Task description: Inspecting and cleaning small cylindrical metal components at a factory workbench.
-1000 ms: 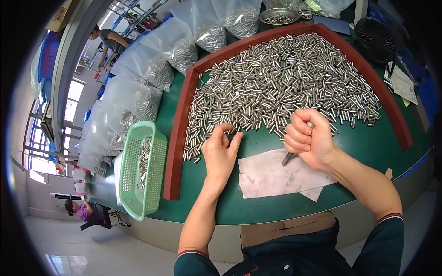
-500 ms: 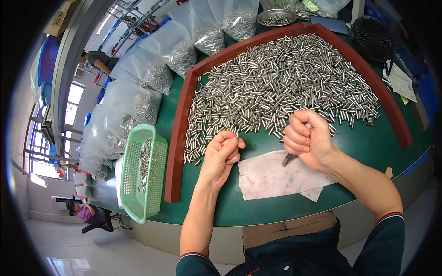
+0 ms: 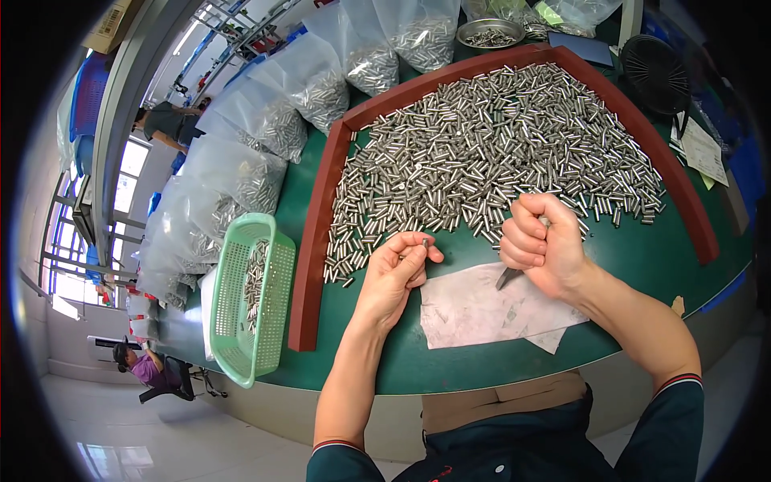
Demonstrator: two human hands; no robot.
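A small metal pin (image 3: 425, 243) is pinched between the thumb and forefinger of my left hand (image 3: 395, 275), just in front of the heap. My right hand (image 3: 544, 243) is a fist around a dark, flat-bladed tool (image 3: 506, 279); its blade points down over the cloth and the rest is hidden in my palm. Under it lies a pale, smudged cloth (image 3: 474, 309) on the green tabletop. Beyond both hands spreads a wide heap of short metal pins (image 3: 490, 145).
A dark red frame (image 3: 309, 265) borders the heap on the left, back and right. Left of it stands a green basket (image 3: 281, 297) with some pins. Clear bags of pins (image 3: 321, 88) line the far left edge. A metal bowl (image 3: 490, 34) and black fan (image 3: 654, 72) stand behind.
My left hand has shifted slightly right, and the pin between its fingertips now shows more upright. My right hand keeps its grip on the tool. The view has shifted a little.
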